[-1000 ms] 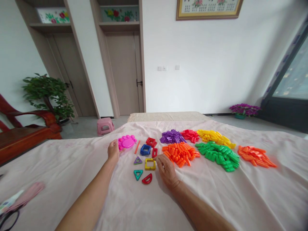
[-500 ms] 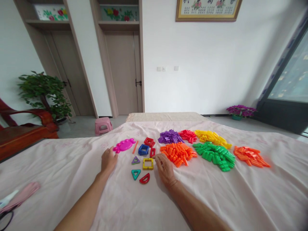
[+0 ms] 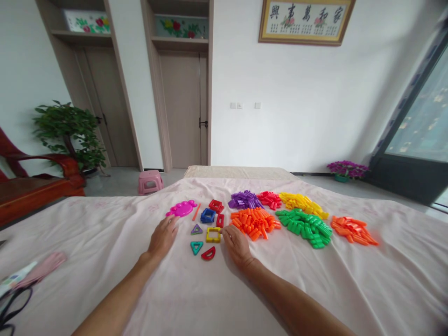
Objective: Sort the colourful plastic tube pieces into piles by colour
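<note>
Left hand: left of frame centre, palm down, fingers loosely extended, gripping nothing; fingertips at the lower edge of the pink scalloped piece, contact uncertain.

Right hand: just right of frame centre, fingers bent, tips at the right edge of the yellow square frame; whether they close on it cannot be told.

Small pieces, between the hands and just above, lower middle of frame: one orange stick, beside the pink piece; blue squares, stacked; red squares, above the blue; one purple triangle, left of the yellow frame; one teal triangle and one red semicircle, lowest of the set.

Heaps, right of centre: purple, red and yellow along the back; orange and green in front; a second orange heap, farthest right.

Support: pale pink cloth, creased, across the lower frame.

Lower left corner: folded pink item, dark loops partly cut off.
</note>
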`<action>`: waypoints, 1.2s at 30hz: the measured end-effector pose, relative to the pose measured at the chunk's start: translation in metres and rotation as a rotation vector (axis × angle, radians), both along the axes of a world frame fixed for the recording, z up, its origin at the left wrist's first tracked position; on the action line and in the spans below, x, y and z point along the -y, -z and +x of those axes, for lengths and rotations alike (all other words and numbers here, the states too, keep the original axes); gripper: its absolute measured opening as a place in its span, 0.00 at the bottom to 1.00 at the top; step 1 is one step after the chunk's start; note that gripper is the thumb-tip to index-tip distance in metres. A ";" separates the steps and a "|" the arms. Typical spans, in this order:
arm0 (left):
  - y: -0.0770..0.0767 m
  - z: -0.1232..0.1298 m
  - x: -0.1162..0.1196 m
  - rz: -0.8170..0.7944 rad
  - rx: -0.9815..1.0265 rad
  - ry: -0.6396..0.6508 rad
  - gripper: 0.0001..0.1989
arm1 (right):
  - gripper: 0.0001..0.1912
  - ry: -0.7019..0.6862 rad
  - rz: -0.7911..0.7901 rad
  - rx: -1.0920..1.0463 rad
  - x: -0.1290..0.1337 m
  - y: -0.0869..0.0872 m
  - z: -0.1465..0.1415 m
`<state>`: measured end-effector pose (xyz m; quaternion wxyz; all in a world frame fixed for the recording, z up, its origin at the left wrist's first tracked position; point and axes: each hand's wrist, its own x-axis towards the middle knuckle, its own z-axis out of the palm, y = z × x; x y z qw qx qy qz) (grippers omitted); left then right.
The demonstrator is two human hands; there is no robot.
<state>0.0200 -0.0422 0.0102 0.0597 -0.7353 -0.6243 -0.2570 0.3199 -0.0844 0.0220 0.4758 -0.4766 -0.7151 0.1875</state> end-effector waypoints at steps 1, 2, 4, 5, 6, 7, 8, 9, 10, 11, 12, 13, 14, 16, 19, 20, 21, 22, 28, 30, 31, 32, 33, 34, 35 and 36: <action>-0.006 0.009 0.000 -0.005 0.056 0.073 0.20 | 0.17 -0.004 -0.011 0.021 0.001 0.000 0.003; -0.013 0.019 0.000 -0.025 0.114 0.125 0.19 | 0.17 -0.006 -0.021 0.027 0.002 0.000 0.006; -0.022 0.041 -0.004 -0.078 0.191 0.159 0.17 | 0.17 0.005 -0.041 -0.003 0.002 0.002 0.012; -0.026 0.052 -0.007 -0.094 0.206 0.154 0.18 | 0.18 0.020 -0.056 -0.030 0.001 0.004 0.014; -0.028 0.062 -0.009 -0.110 0.213 0.143 0.19 | 0.18 0.042 -0.074 -0.064 0.000 0.005 0.015; -0.030 0.071 -0.012 -0.125 0.214 0.131 0.21 | 0.18 0.067 -0.090 -0.100 -0.001 0.007 0.016; -0.030 0.080 -0.013 -0.145 0.217 0.120 0.22 | 0.19 0.091 -0.103 -0.135 -0.002 0.008 0.017; -0.031 0.087 -0.014 -0.169 0.219 0.110 0.23 | 0.19 0.111 -0.110 -0.167 -0.003 0.009 0.017; -0.031 0.093 -0.014 -0.194 0.218 0.103 0.24 | 0.19 0.127 -0.110 -0.196 -0.003 0.009 0.018; -0.031 0.096 -0.013 -0.215 0.215 0.097 0.25 | 0.18 0.138 -0.105 -0.217 -0.002 0.009 0.018; -0.032 0.098 -0.012 -0.230 0.212 0.090 0.25 | 0.18 0.145 -0.095 -0.231 -0.002 0.009 0.018; -0.032 0.097 -0.011 -0.241 0.215 0.072 0.26 | 0.18 0.148 -0.083 -0.237 -0.001 0.008 0.018; -0.032 0.093 -0.009 -0.248 0.223 0.042 0.26 | 0.18 0.149 -0.071 -0.238 -0.001 0.007 0.018; -0.031 0.078 -0.004 -0.261 0.255 -0.043 0.26 | 0.17 0.146 -0.046 -0.222 0.001 0.005 0.017; -0.022 0.038 0.005 -0.276 0.232 -0.172 0.25 | 0.17 0.126 -0.025 -0.139 0.003 0.002 0.016; -0.017 0.023 0.009 -0.261 0.172 -0.206 0.25 | 0.17 0.122 -0.026 -0.094 0.004 0.001 0.015; -0.011 0.009 0.013 -0.245 0.108 -0.253 0.25 | 0.16 0.123 -0.028 -0.043 0.006 0.000 0.016; -0.006 -0.005 0.017 -0.223 0.049 -0.287 0.25 | 0.16 0.128 -0.030 0.019 0.007 -0.001 0.016; 0.013 -0.038 0.023 -0.156 -0.121 -0.309 0.23 | 0.15 0.218 -0.071 0.429 0.017 -0.012 0.034; 0.014 -0.037 0.021 -0.146 -0.132 -0.310 0.23 | 0.15 0.276 -0.091 0.499 0.016 -0.014 0.041; 0.014 -0.036 0.021 -0.144 -0.127 -0.308 0.23 | 0.15 0.302 -0.101 0.528 0.014 -0.015 0.043; 0.013 -0.035 0.020 -0.145 -0.117 -0.307 0.23 | 0.15 0.328 -0.112 0.550 0.013 -0.016 0.045; 0.012 -0.034 0.020 -0.148 -0.104 -0.307 0.23 | 0.15 0.350 -0.122 0.567 0.011 -0.016 0.047; 0.012 -0.034 0.021 -0.151 -0.093 -0.309 0.23 | 0.15 0.366 -0.125 0.582 0.010 -0.015 0.047; 0.010 -0.034 0.021 -0.155 -0.085 -0.311 0.23 | 0.16 0.377 -0.119 0.594 0.009 -0.015 0.048; 0.009 -0.033 0.022 -0.158 -0.079 -0.313 0.23 | 0.16 0.384 -0.107 0.602 0.008 -0.014 0.047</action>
